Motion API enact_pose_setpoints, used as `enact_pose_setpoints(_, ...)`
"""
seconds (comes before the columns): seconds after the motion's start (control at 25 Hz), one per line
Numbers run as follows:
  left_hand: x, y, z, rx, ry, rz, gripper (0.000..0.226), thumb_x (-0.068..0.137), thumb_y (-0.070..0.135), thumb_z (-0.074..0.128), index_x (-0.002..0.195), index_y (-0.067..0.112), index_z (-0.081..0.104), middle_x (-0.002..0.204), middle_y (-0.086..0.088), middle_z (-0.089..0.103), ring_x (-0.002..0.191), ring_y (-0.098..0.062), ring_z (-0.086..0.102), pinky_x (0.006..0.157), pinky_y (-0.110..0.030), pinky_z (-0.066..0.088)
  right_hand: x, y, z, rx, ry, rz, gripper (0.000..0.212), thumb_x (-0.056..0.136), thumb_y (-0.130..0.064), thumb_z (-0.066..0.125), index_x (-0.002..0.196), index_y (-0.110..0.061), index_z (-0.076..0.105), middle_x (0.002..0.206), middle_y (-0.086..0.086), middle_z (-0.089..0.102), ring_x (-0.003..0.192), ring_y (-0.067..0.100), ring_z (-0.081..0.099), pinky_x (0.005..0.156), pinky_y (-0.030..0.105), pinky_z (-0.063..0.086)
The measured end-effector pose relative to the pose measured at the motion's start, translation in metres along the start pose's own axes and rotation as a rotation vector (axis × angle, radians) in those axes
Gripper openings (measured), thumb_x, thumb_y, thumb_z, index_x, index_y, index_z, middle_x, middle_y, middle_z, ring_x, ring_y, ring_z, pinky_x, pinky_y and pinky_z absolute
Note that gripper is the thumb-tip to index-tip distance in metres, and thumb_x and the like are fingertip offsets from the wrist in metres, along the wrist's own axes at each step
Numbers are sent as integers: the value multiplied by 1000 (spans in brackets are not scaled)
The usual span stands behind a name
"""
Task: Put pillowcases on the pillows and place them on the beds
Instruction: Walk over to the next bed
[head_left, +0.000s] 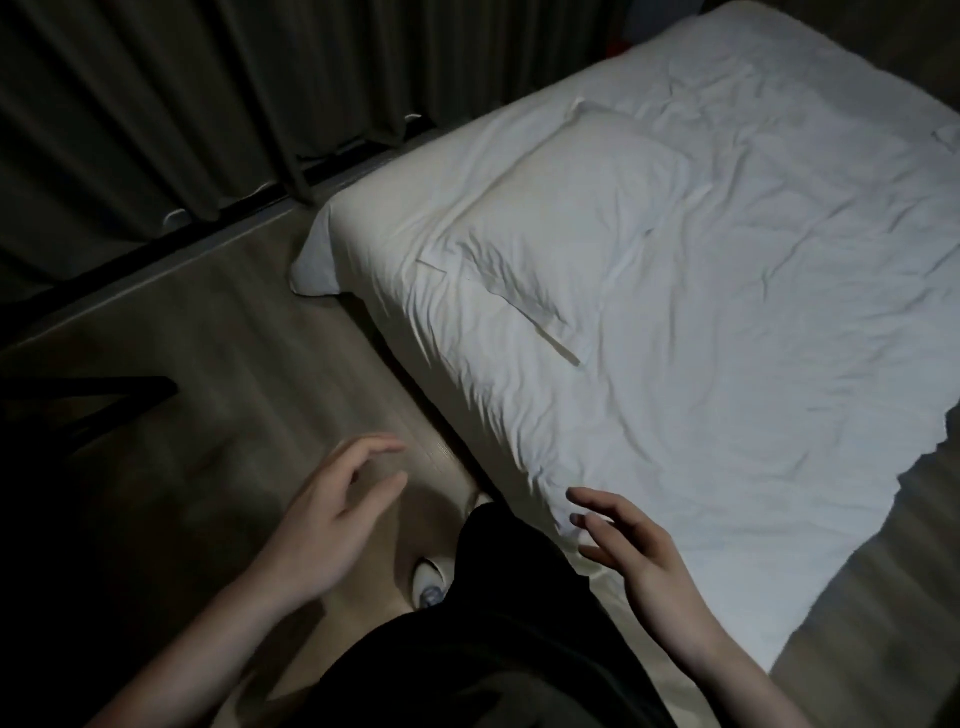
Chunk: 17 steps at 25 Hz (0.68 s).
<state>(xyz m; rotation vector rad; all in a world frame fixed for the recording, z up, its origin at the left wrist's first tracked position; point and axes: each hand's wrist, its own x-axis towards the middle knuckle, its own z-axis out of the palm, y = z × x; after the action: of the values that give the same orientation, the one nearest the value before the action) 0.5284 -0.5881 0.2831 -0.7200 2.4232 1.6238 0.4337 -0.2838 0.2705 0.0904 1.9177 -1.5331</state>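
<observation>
A white pillow (561, 223) in a white pillowcase lies flat near the head of the bed (727, 364), its open flap end toward me. The bed is covered by a wrinkled white sheet. My left hand (332, 525) hovers over the wooden floor to the left of the bed, fingers apart and holding nothing. Over the bed's near edge, my right hand (634, 556) is spread with nothing in it. Both hands are well short of the pillow.
Dark curtains (182, 104) hang along the wall behind the bed's head. Wooden floor (208, 364) runs along the left side, with a dark furniture leg (88, 395) at the far left. My dark trousers and a shoe (431, 582) show below.
</observation>
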Motion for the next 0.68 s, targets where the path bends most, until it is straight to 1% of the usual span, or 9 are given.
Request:
enact_pose_setpoints(0.04,17,4,-6,16,-16,29,24,102,39,57,125,37,63,133,31,55,126,17,46,109,-28,41,6,-4,4,13,14,17,25,105,-17,57,122,-24,74,118,-8,77,117,14,71,103,36,57)
enact_pose_setpoints(0.12,55,7,-19,42,-61,70,26,101,40,58,126,36,63,134,29,54,128,14,46,111,-31,42,31,-12,15,19,41,25,25,105,-18,57,122,-25,74,119,-11,76,118,8,70,105,37,55)
enact_pose_setpoints(0.16,73,7,-25,41,-78,70,26,101,40,58,126,36,63,135,30,53,129,13,46,112,-32,43,46,-16,20,13,50,33,25,105,-19,57,122,-26,75,120,-10,76,117,8,70,107,39,54)
enact_pose_setpoints(0.28,125,15,-49,36,-109,60,25,101,39,59,126,38,62,134,30,53,128,13,47,114,-34,42,102,-39,42,32,61,59,23,103,-25,61,119,-33,76,116,-4,76,115,16,71,109,46,53)
enact_pose_setpoints(0.36,158,20,-70,55,-96,65,26,100,38,60,126,36,63,134,28,55,128,12,49,114,-33,42,142,-61,59,26,48,56,22,102,-29,64,119,-36,76,117,-9,77,116,8,70,112,49,50)
enact_pose_setpoints(0.44,191,25,-94,61,-54,80,25,99,33,62,124,34,65,133,26,57,128,8,52,113,-33,43,181,-91,75,16,16,32,21,101,-29,65,118,-35,76,118,-14,76,118,3,68,114,48,49)
enact_pose_setpoints(0.56,240,17,-133,53,2,94,24,99,24,65,122,30,67,131,21,62,127,4,55,113,-37,44,240,-137,100,-13,-19,-13,20,102,-30,64,117,-37,76,121,-17,74,119,4,67,112,48,50)
enact_pose_setpoints(0.6,254,14,-146,39,0,88,24,99,24,66,122,30,68,131,19,62,127,2,55,114,-39,44,255,-150,108,-23,-18,-22,20,103,-31,64,117,-39,75,122,-17,74,119,5,66,111,48,50)
enact_pose_setpoints(0.68,284,7,-172,9,-11,89,26,96,30,67,121,32,68,130,17,63,127,1,56,113,-40,45,286,-170,126,-18,8,-20,20,103,-33,63,117,-42,74,122,-14,73,118,11,67,109,49,52)
